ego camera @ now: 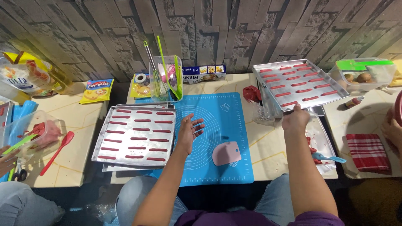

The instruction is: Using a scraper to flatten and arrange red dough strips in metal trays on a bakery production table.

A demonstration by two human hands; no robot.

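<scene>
Here the right hand grips the near edge of a metal tray of red piped strips, lifted and tilted above the worktop; the left hand hovers spread and empty over the blue mat, just beside a second tray, a pink scraper near it

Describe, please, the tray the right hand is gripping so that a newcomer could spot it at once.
Start at the blue mat in the middle of the table and look right and up. There the right hand grips the near edge of a metal tray tilted off the table. Unlike the flat tray left of the mat, it is raised, though both carry rows of red strips.
</scene>
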